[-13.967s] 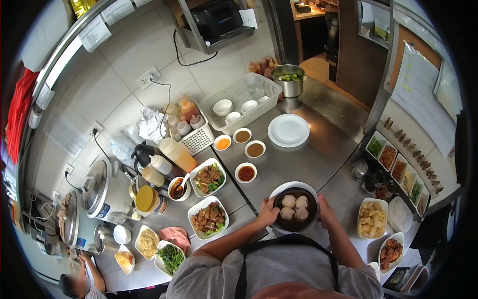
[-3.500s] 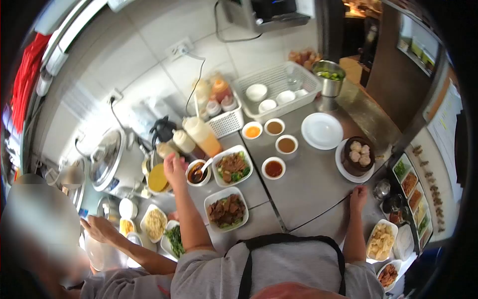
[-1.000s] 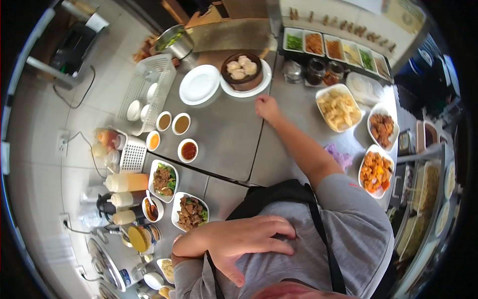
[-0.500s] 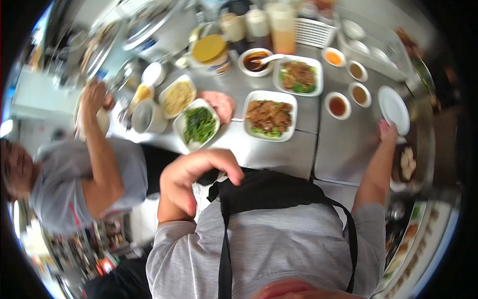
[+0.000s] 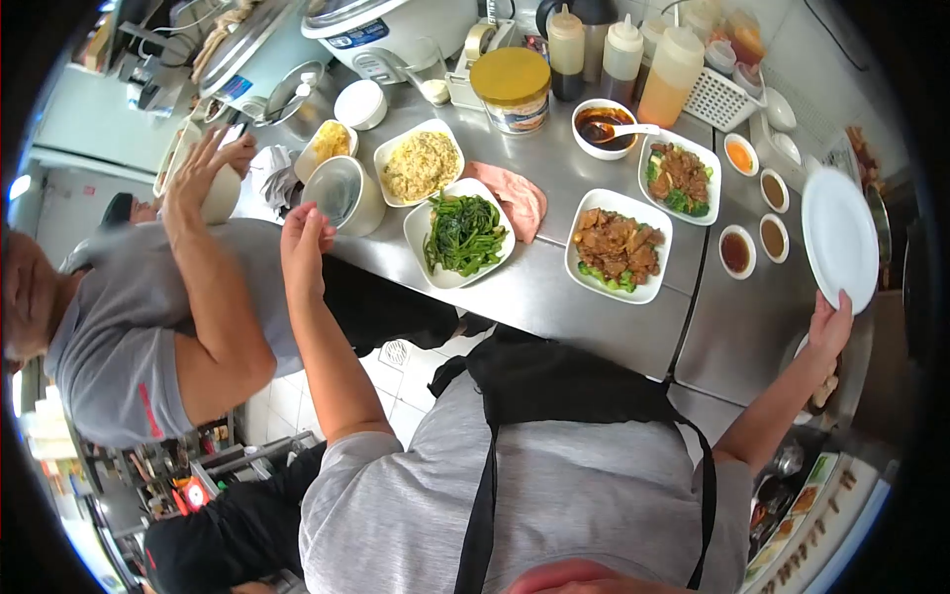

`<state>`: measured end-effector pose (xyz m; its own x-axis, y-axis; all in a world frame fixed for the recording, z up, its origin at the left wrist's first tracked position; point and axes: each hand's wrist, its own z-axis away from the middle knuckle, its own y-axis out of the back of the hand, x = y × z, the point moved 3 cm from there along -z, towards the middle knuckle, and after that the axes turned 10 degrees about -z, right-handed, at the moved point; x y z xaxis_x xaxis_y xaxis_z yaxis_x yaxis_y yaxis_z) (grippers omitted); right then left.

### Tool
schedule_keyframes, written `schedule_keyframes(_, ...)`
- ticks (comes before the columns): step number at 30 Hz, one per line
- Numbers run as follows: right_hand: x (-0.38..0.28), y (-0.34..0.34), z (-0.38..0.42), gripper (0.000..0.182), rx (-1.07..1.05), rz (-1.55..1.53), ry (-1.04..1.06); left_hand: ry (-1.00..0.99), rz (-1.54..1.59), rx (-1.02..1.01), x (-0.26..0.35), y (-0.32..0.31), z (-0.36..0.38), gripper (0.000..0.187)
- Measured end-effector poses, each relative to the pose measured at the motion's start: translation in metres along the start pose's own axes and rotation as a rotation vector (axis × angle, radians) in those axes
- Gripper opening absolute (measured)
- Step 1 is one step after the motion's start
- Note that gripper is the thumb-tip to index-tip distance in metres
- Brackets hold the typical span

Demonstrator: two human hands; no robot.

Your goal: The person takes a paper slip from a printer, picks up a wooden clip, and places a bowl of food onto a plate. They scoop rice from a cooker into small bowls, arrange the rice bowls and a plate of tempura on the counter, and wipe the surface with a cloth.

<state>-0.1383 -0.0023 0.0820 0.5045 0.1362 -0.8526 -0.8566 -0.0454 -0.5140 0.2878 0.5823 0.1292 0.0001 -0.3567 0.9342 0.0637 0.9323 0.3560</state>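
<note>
My right hand [image 5: 829, 325] grips the lower edge of a white oval plate [image 5: 841, 238], tilted up at the right of the counter. My left hand [image 5: 308, 243] is raised in front of a grey round container [image 5: 342, 194], its fingers curled together. Whether they touch the rim or hold anything small cannot be made out. Near it stand a square bowl of green vegetables [image 5: 460, 236], a bowl of chopped yellowish food [image 5: 420, 163] and a pink cloth [image 5: 510, 196]. Two square bowls of meat and broccoli, one nearer [image 5: 618, 246] and one farther [image 5: 681, 178], stand right of centre.
A co-worker in grey [image 5: 183, 317] stands at the left, hands raised over the counter. Small sauce cups [image 5: 737, 251] line the right side. Behind are a sauce bowl with a white spoon [image 5: 604, 129], a yellow-lidded tub [image 5: 510, 87], squeeze bottles [image 5: 673, 74] and a rice cooker [image 5: 381, 35].
My left hand has swung from in front of my chest out to the grey container. My right hand has raised the oval plate off the counter. The view has shifted left.
</note>
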Motion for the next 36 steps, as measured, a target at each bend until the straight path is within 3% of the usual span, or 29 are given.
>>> schedule_keyframes(3,0.009,-0.052,0.06,0.042,-0.127,-0.066,-0.098,-0.034,0.001,-0.06,0.004,-0.005,-0.033,0.026)
schedule_keyframes(6,0.041,-0.113,0.125,0.045,-0.27,-0.102,-0.225,-0.084,0.148,-0.246,0.018,-0.015,-0.05,0.025)
schedule_keyframes(8,0.07,-0.157,0.171,0.046,-0.348,-0.134,-0.403,-0.132,0.085,-0.389,0.022,-0.016,-0.054,0.028)
schedule_keyframes(12,0.136,-0.22,0.235,0.055,-0.532,-0.128,-0.645,-0.148,0.143,-0.279,0.0,0.03,-0.08,0.034)
schedule_keyframes(15,0.157,-0.267,0.279,0.057,-0.701,-0.175,-0.675,-0.045,0.216,-0.041,-0.03,0.086,-0.095,0.036)
schedule_keyframes(18,0.169,-0.289,0.299,0.054,-0.77,-0.204,-0.713,-0.033,0.066,0.072,-0.034,0.095,-0.092,0.035)
schedule_keyframes(22,0.167,-0.292,0.304,0.049,-0.782,-0.148,-0.719,-0.037,0.134,0.021,-0.034,0.095,-0.096,0.032)
schedule_keyframes(23,0.166,-0.29,0.301,0.049,-0.78,-0.124,-0.716,-0.033,0.213,-0.003,-0.035,0.095,-0.092,0.031)
schedule_keyframes(26,0.164,-0.295,0.306,0.045,-0.847,-0.135,-0.751,0.012,0.456,-0.33,-0.03,0.06,-0.068,0.04)
schedule_keyframes(28,0.165,-0.304,0.312,0.042,-0.907,-0.098,-0.734,0.056,0.486,-0.758,-0.01,0.016,-0.041,0.051)
schedule_keyframes(30,0.163,-0.319,0.318,0.04,-0.946,-0.062,-0.724,0.111,0.656,-0.719,0.012,-0.021,-0.02,0.059)
schedule_keyframes(31,0.16,-0.33,0.322,0.038,-0.958,-0.045,-0.723,0.143,0.776,-0.445,0.027,-0.029,-0.014,0.054)
schedule_keyframes(34,0.161,-0.353,0.319,0.033,-1.12,-0.05,-0.675,0.056,0.534,-0.568,0.032,-0.026,-0.037,0.049)
schedule_keyframes(35,0.156,-0.361,0.325,0.029,-1.103,-0.171,-0.688,0.116,0.751,-0.725,0.031,-0.024,-0.049,0.05)
schedule_keyframes(36,0.152,-0.36,0.322,0.026,-1.248,-0.176,-0.781,0.109,0.782,-0.694,0.028,-0.022,-0.055,0.051)
